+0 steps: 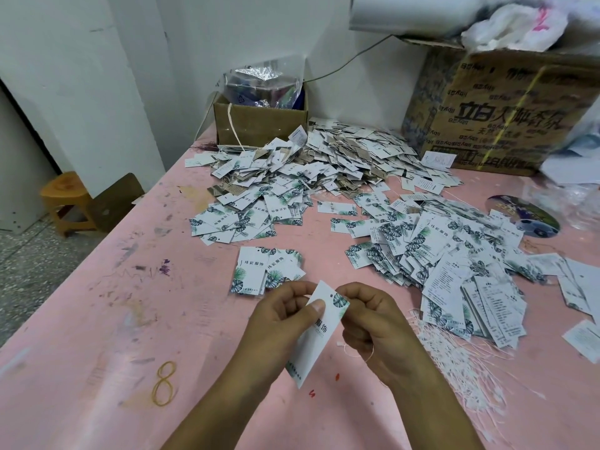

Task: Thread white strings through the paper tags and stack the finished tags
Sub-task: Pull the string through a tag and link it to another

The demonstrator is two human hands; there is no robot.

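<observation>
My left hand (279, 323) pinches a white paper tag (313, 345) with green leaf print, thumb pressed on its face near the top hole. My right hand (373, 323) grips the tag's top right corner, with a thin white string looping below its fingers. A bundle of white strings (454, 358) lies on the pink table to the right of my right hand. A small stack of tags (266, 271) sits just beyond my hands. Large heaps of loose tags (438, 248) spread to the right, and a heap of strung tags (324, 157) lies at the back.
The pink table (113, 319) carries a yellow rubber band (165, 383) at front left. A small open carton (259, 121) and a large printed carton (493, 112) stand at the back. A round disc (526, 216) lies right. An orange stool (66, 203) stands on the floor left.
</observation>
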